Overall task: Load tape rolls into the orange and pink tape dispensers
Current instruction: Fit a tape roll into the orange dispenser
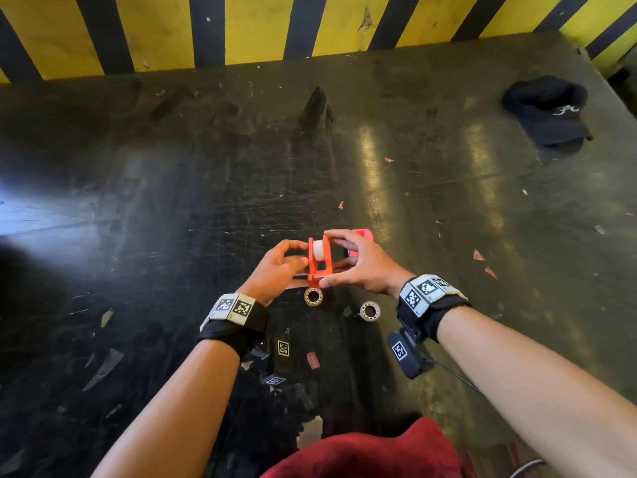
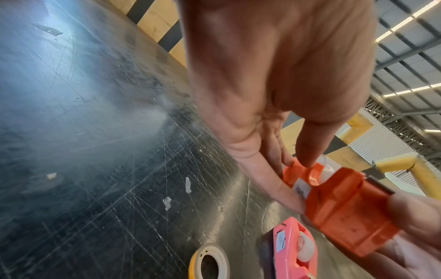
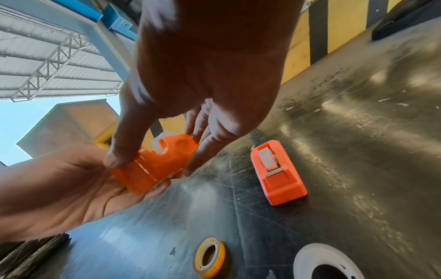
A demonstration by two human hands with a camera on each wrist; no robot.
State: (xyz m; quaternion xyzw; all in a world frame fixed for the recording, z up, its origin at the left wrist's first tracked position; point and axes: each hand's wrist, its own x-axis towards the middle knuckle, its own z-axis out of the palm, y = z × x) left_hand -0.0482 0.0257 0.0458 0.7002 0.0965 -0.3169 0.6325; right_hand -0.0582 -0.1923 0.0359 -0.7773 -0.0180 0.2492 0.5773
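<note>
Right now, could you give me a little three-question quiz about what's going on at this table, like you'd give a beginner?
1. True or false: the orange dispenser is lifted off the table, held between the left hand and the right hand.
2. Where does the pink dispenser lie? A) on the table behind the right hand B) in the left hand C) on the black cap
3. How many loose tape rolls, such as this tape roll, lie near the wrists?

Key: 1 true; 2 A; 3 two.
</note>
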